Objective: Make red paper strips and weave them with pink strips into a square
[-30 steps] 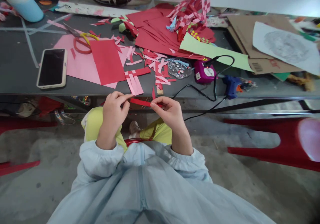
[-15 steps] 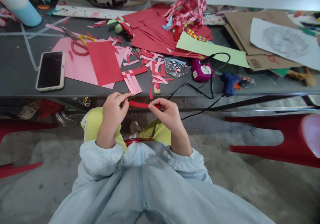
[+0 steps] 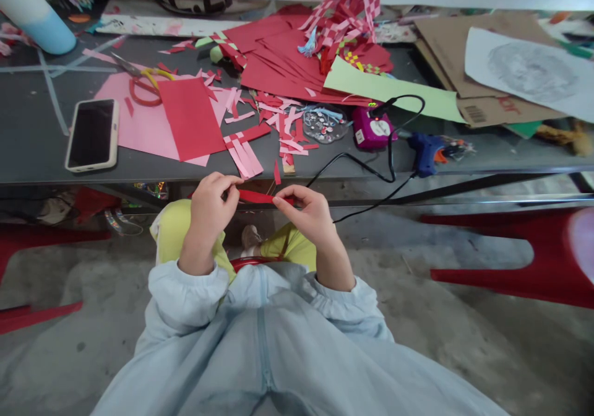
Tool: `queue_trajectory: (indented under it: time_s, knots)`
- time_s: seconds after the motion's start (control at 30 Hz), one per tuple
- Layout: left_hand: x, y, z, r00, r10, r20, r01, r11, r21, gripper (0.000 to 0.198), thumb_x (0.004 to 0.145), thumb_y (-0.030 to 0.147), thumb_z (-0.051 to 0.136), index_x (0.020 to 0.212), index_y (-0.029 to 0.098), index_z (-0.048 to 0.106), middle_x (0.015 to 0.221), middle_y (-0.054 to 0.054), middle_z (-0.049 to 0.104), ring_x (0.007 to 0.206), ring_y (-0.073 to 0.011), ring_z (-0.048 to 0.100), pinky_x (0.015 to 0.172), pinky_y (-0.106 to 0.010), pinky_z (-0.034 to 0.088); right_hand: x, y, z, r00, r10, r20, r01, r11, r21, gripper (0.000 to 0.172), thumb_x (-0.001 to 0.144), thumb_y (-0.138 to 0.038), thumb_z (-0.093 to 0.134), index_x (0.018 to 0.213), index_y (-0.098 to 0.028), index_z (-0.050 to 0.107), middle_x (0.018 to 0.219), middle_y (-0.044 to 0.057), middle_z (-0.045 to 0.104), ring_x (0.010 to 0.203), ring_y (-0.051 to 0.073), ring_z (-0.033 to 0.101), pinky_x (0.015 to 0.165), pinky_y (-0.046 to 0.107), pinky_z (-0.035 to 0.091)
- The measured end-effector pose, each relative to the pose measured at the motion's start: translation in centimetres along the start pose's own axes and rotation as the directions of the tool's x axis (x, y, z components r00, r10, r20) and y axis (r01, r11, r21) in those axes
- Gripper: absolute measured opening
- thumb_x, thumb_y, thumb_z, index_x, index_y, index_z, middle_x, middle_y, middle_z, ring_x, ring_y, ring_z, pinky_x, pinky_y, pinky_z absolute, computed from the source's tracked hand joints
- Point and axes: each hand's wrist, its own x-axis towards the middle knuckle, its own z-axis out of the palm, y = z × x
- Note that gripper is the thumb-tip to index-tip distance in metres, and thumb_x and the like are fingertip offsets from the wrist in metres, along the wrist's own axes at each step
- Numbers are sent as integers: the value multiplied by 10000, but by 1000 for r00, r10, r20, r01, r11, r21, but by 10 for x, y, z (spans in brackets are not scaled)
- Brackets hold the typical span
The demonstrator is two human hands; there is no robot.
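Between my two hands stretches a red paper strip (image 3: 257, 197), held just off the table's front edge. My left hand (image 3: 214, 204) pinches its left end, and my right hand (image 3: 304, 210) pinches the right end between thumb and finger. Just beyond my left fingers lies a partly woven piece of pink and red strips (image 3: 244, 154). A red paper sheet (image 3: 191, 119) rests on a larger pink sheet (image 3: 146, 125). Scissors (image 3: 145, 88) with yellow and red handles lie at the pink sheet's back edge. Loose pink and red scraps (image 3: 290, 130) are scattered beyond my hands.
A phone (image 3: 93, 134) lies at the left. To the right are a magenta power box (image 3: 370, 129), a black cord (image 3: 359, 160) and a blue glue gun (image 3: 426, 154). Red sheets (image 3: 278, 66), a pale green strip (image 3: 394, 94) and cardboard (image 3: 457, 51) lie farther back. A red stool (image 3: 547, 236) stands right.
The view has shifted slightly. Both hands keep their pinch on the red strip, which shows a little wider face now; my hands have barely moved.
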Motion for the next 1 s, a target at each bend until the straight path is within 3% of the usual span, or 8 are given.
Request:
queue_trajectory:
  time_s: [0.3, 0.53, 0.67, 0.8, 1.0]
  knots:
    - [3, -2, 4, 999, -45, 19, 43, 997, 63, 393, 890, 203, 481, 1192, 239, 729, 823, -43, 696, 743, -164, 608, 724, -276, 452, 0, 3, -2, 1000, -25, -2, 25, 1000, -12, 145, 814, -332, 679, 758, -198, 686, 742, 7, 706, 659, 126, 600, 655, 271, 483]
    - [11, 4, 3, 989, -140, 49, 121, 951, 284, 432, 830, 214, 557, 1230, 275, 706, 738, -19, 711, 669, -190, 624, 618, -284, 386, 9, -6, -14, 992, -125, -9, 123, 985, -120, 136, 843, -322, 658, 774, -206, 680, 765, 8, 713, 666, 129, 600, 662, 279, 479]
    - [14, 5, 4, 995, -84, 46, 63, 937, 344, 407, 839, 220, 549, 1215, 266, 699, 720, -16, 692, 665, -192, 614, 595, -287, 362, 12, -11, -17, 988, -151, -19, 147, 980, -138, 133, 838, -321, 660, 773, -207, 681, 757, 12, 709, 666, 134, 599, 659, 286, 486]
    - [17, 5, 5, 996, 26, 86, -58, 917, 395, 253, 868, 202, 527, 1025, 230, 723, 773, -48, 664, 775, -212, 614, 642, -302, 385, 12, -8, -18, 988, -153, -13, 150, 976, -156, 135, 845, -325, 658, 788, -206, 685, 772, 15, 712, 670, 133, 602, 662, 286, 483]
    - [21, 2, 3, 992, 71, 107, -111, 890, 443, 169, 920, 276, 546, 941, 223, 706, 787, -62, 624, 816, -232, 586, 635, -321, 356, 12, -5, -25, 986, -166, -15, 160, 968, -194, 106, 839, -298, 657, 786, -210, 682, 772, 12, 709, 674, 135, 595, 662, 289, 472]
